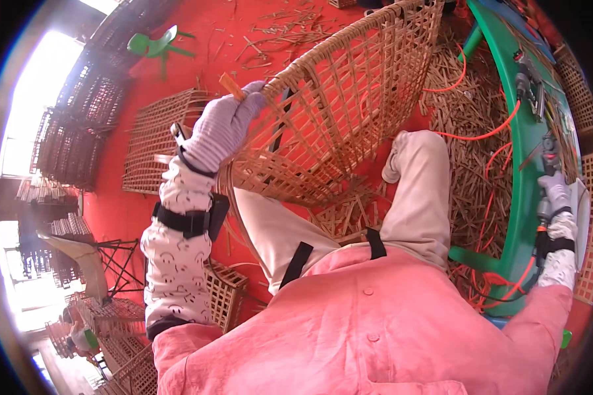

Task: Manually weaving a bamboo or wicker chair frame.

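A large woven bamboo basket [339,99] stands tilted in front of my knees, its bound rim slanting up to the far right. My left hand [227,122], in a striped glove, is closed on the rim's near-left end. A short orange-brown strip [231,86] sticks up beside its fingers. At the far right, my gloved right hand [556,191] is closed round a dark power tool [549,158] over the green table. An orange hose runs below that hand; the tool's exact kind is hard to make out.
The green table [515,178] runs along my right, with another hose-fed tool [523,79] on it. Orange hoses [481,136] cross a heap of bamboo scraps [471,112]. Another woven basket [161,141] lies left; a green stool [155,45] stands far left, near stacked baskets [69,141].
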Demonstrator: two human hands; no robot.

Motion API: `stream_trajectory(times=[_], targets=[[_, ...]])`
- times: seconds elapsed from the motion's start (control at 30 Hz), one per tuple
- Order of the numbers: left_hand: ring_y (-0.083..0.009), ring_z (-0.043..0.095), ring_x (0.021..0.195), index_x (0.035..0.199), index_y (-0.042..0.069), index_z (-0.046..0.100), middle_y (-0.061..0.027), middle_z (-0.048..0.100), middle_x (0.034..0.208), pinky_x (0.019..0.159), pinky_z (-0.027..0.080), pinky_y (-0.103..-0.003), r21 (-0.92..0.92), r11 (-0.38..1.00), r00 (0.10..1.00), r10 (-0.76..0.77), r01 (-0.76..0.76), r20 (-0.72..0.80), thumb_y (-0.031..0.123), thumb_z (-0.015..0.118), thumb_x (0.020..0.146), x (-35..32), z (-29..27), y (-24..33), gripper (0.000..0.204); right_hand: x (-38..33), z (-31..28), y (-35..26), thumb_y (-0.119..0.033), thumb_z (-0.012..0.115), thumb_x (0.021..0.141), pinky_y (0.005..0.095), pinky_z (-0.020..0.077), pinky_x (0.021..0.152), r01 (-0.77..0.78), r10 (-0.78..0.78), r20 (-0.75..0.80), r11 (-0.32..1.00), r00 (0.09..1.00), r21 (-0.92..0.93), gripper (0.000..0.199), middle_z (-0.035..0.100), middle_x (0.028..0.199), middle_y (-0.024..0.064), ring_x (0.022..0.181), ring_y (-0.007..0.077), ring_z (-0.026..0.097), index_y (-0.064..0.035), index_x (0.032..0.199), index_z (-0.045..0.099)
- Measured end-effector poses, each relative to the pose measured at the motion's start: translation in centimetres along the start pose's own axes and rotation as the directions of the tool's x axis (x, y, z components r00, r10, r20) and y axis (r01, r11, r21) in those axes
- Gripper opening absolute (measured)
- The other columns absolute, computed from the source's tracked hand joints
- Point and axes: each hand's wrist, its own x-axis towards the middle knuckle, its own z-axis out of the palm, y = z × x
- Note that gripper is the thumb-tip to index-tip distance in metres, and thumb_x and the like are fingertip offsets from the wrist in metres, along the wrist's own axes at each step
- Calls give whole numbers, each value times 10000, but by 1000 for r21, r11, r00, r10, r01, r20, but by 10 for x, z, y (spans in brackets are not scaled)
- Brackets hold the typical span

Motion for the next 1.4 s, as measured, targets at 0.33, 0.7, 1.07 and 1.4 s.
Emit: stream_trajectory(times=[0.33,0.7,1.07,1.4], targets=[[-56,455,463,1096,93,619,20,512,596,435,389,-224,-107,978,979,-169,181,112,393,432,939,30,-26,-6,386,-175,-82,-220,-239,579,779,222,390,539,439,-609,86,655,788,615,212,512,740,-30,618,51,480,-81,918,550],[-108,464,436,789,1,639,-19,506,537,435,378,-268,-49,945,943,-319,324,91,454,472,893,27,-24,8,494,-288,154,-337,-99,702,779,264,485,741,370,-833,-72,165,548,914,384,587,986,25,852,115,572,-68,1125,539],[-99,462,445,770,4,644,-21,486,510,425,371,-269,12,980,979,-197,197,61,392,486,909,29,-20,3,441,-285,269,-320,-473,379,876,456,342,1020,-986,-1000,16,-22,25,166,553,442,1324,107,1209,273,435,-109,1292,405],[-96,456,431,723,10,618,-18,505,521,404,346,-259,-89,948,951,-301,306,63,400,503,899,22,-22,12,443,-299,230,-336,-216,466,868,352,455,914,19,-982,32,36,186,999,386,556,1186,96,1044,235,563,-71,1225,460]])
